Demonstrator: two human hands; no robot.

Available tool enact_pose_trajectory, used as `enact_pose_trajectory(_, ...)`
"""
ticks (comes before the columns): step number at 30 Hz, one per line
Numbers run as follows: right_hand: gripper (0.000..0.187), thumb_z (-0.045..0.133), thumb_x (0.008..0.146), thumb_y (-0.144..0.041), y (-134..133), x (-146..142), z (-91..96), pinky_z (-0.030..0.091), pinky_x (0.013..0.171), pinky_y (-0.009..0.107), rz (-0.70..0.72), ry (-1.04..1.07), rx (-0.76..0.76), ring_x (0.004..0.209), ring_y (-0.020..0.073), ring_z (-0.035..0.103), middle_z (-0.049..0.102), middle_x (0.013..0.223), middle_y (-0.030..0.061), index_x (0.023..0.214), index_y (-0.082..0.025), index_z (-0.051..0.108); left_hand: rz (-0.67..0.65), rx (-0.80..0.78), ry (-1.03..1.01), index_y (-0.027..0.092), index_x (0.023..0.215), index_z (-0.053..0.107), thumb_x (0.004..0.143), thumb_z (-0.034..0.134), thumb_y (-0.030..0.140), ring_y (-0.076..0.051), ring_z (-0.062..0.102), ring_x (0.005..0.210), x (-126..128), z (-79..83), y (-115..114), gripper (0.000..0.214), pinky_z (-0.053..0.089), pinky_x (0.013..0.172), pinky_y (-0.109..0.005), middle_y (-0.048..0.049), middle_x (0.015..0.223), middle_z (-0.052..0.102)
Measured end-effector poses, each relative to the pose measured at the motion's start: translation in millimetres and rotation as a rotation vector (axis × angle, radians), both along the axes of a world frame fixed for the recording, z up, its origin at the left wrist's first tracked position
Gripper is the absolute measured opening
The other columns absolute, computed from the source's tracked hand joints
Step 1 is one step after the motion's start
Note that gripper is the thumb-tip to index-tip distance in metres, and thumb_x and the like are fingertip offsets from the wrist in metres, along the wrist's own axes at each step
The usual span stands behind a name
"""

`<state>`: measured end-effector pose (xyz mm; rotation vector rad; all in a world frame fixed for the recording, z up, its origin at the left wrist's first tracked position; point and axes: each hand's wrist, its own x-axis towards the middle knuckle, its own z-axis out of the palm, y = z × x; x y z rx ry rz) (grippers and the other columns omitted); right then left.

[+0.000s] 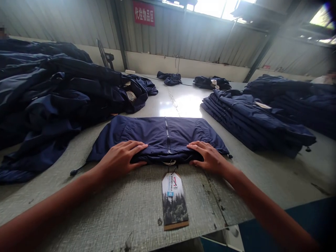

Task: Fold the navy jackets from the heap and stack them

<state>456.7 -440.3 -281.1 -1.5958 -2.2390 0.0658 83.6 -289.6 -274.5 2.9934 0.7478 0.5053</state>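
One left hand [123, 157] and one right hand [208, 156], two in all, on one folded navy garment [147, 131] at centre; one zip [167, 134] and two cord ends [74, 172] on it. One tree-printed tag [175, 204], lower centre. One loose heap [39, 105], left; two piles [249, 115], right, layers too merged to count. One red sign [144, 14] with five white characters, upper centre. One bench [110, 213].

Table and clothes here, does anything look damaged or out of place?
The table looks worn: dark marks spot its surface near the front edge. The heap of clothes on the left lies tumbled, unlike the neat stack on the right. The middle garment shows no obvious damage.
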Motion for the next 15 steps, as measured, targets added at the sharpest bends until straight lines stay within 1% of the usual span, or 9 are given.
enact_pose_trajectory(4, 0.053, 0.069, 0.091, -0.022, -3, -6, 2.5, 0.048, 0.113, 0.052, -0.008, 0.000, -0.013, 0.131, 0.0296, 0.057, 0.061, 0.139, 0.0097, 0.142, -0.029, 0.056, -0.036, -0.058, 0.053, 0.024, 0.147, 0.058, 0.097, 0.070, 0.051, -0.029, 0.060, 0.131, -3, 5.7, 3, 0.058, 0.046, 0.115, -0.047, -0.0080, 0.147, 0.063)
enact_pose_trajectory(7, 0.059, 0.066, 0.089, -0.018, -4, -7, 2.2, 0.046, 0.113, 0.053, -0.018, -0.005, -0.023, 0.132, 0.0301, 0.056, 0.061, 0.139, 0.0088, 0.145, -0.031, 0.053, -0.048, -0.085, 0.098, 0.024, 0.151, 0.054, 0.098, 0.070, 0.046, -0.027, 0.059, 0.134, -7, 7.8, 5, 0.060, 0.045, 0.116, -0.045, -0.0069, 0.150, 0.061)
enact_pose_trajectory(9, 0.065, 0.066, 0.091, -0.023, -4, -4, 0.8, 0.044, 0.116, 0.056, -0.035, -0.024, -0.014, 0.137, 0.0320, 0.053, 0.057, 0.147, 0.0091, 0.152, -0.033, 0.046, -0.044, -0.072, 0.101, 0.025, 0.155, 0.050, 0.098, 0.069, 0.045, -0.027, 0.058, 0.135, -9, 7.7, 7, 0.063, 0.044, 0.117, -0.045, -0.0067, 0.152, 0.060)
enact_pose_trajectory(11, 0.070, 0.069, 0.093, -0.032, -3, 3, -1.2, 0.041, 0.118, 0.059, -0.065, -0.053, 0.011, 0.141, 0.0342, 0.049, 0.051, 0.154, 0.0099, 0.157, -0.034, 0.041, -0.028, -0.028, 0.075, 0.025, 0.153, 0.052, 0.096, 0.070, 0.049, -0.030, 0.055, 0.139, -10, 7.4, 8, 0.065, 0.040, 0.121, -0.048, -0.0074, 0.151, 0.061)
enact_pose_trajectory(13, 0.068, 0.072, 0.093, -0.042, -2, 10, -3.3, 0.041, 0.118, 0.059, -0.082, -0.079, 0.019, 0.140, 0.0350, 0.050, 0.053, 0.153, 0.0105, 0.155, -0.033, 0.044, 0.007, 0.000, 0.055, 0.026, 0.147, 0.059, 0.093, 0.070, 0.057, -0.033, 0.056, 0.139, -11, 7.9, 10, 0.063, 0.038, 0.122, -0.050, -0.0080, 0.147, 0.064)
enact_pose_trajectory(15, 0.060, 0.072, 0.094, -0.046, -1, 15, -5.1, 0.044, 0.115, 0.057, -0.079, -0.088, 0.011, 0.134, 0.0338, 0.055, 0.059, 0.146, 0.0105, 0.149, -0.031, 0.052, 0.039, -0.024, 0.068, 0.027, 0.142, 0.064, 0.093, 0.068, 0.063, -0.033, 0.062, 0.131, -12, 9.3, 11, 0.061, 0.044, 0.116, -0.049, -0.0078, 0.142, 0.068)
